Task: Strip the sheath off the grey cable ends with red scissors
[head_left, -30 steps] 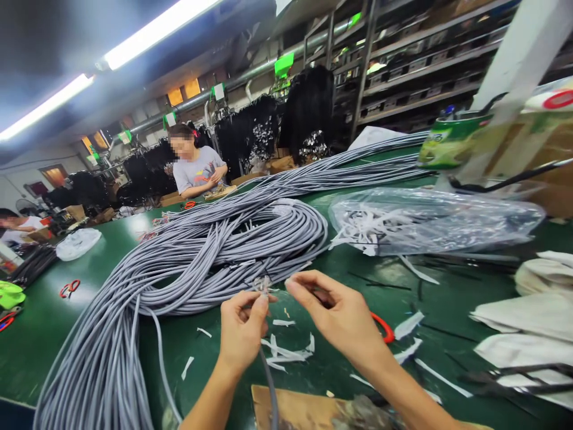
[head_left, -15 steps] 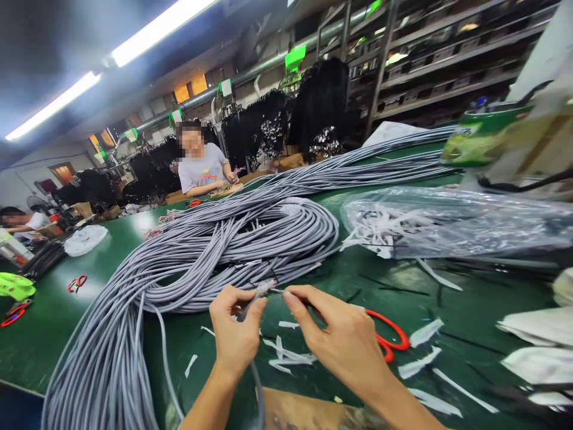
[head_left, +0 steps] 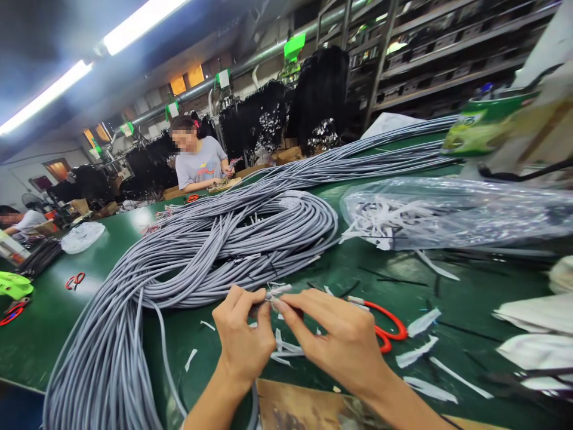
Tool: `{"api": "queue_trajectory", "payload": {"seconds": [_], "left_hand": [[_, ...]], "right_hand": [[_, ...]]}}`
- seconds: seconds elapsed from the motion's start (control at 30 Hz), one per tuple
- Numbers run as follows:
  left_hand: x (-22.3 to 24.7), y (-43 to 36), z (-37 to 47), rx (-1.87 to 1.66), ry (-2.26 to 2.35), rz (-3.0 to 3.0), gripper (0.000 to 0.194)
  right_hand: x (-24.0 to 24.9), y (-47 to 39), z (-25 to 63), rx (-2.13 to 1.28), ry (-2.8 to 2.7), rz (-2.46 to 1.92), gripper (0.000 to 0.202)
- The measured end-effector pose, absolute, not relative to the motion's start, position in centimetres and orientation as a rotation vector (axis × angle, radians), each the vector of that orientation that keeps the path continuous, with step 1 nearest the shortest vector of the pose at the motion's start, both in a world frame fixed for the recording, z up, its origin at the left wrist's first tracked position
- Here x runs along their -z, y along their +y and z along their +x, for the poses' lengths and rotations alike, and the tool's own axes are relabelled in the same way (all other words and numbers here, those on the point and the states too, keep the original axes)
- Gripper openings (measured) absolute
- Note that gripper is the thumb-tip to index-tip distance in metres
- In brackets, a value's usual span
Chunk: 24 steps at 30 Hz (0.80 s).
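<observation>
My left hand [head_left: 244,334] pinches a grey cable near its end, and the cable [head_left: 254,406] hangs down below the wrist. Whitish, frayed material [head_left: 280,291] sticks out at the cable's tip, between the two hands. The thumb and forefinger of my right hand [head_left: 333,328] are closed at this tip; the exact strand they grip is partly hidden. Beyond both hands lies a large coiled bundle of grey cables [head_left: 192,257]. Red-handled scissors [head_left: 394,319] rest just right of my right hand, partly behind it. White scraps [head_left: 286,346] lie under the hands.
A clear plastic bag [head_left: 470,209] with white strips lies at the right, near a green container [head_left: 470,128]. A brown board [head_left: 304,406] is at the near edge. Small red scissors [head_left: 75,280] lie at left. Across the green table [head_left: 111,239] a co-worker [head_left: 201,161] sits.
My right hand has moved left to the cable tip, closing the gap between the hands. The whitish end now points right above the fingers. The co-worker's head has turned downward.
</observation>
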<state>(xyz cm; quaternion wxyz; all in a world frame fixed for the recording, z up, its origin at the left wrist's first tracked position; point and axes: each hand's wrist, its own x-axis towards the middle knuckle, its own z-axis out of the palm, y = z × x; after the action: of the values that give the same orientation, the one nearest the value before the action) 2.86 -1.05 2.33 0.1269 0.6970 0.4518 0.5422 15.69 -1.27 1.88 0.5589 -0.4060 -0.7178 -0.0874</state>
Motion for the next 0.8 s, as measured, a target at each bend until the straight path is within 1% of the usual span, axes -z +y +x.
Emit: {"api": "queue_trajectory", "payload": {"seconds": [0.17,0.23,0.3,0.4,0.47,0.53,0.67,0.8], "left_hand": [[-2.3,-0.1,2.5,-1.486,1.430,1.975,0.011],[-2.4,0.5,2.3,-1.466,1.414,1.834,0.010],[-2.5,0.9,2.1,-1.433,1.318,1.643,0.012],[-2.9,0.9,2.2,-1.343,1.125,1.397,0.028],[-3.2,0.6,2.5,-1.259,1.009,1.308,0.041],[-3.5,0.3,2.6,-1.167,0.919,1.257,0.048],[-3.7,0.0,2.7,-0.999,0.784,1.203,0.049],[-3.4,-0.2,2.9,-0.854,0.699,1.174,0.050]], "right_hand": [[-2.6,-2.2,15.5,-0.024,-1.781,-0.708,0.019],[-2.6,-2.3,15.4,-0.045,-1.751,-0.723,0.017],[-2.4,-2.1,15.4,-0.044,-1.666,-0.841,0.016],[-2.0,-1.5,15.4,-0.099,-1.557,-1.015,0.019],[-1.9,-1.3,15.5,-0.235,-1.505,-1.061,0.017],[-2.0,-1.1,15.7,-0.429,-1.440,-1.067,0.016],[-2.4,-1.0,16.2,-0.766,-1.342,-0.979,0.023],[-2.8,-1.2,16.9,-0.906,-1.354,-0.864,0.038]]}}
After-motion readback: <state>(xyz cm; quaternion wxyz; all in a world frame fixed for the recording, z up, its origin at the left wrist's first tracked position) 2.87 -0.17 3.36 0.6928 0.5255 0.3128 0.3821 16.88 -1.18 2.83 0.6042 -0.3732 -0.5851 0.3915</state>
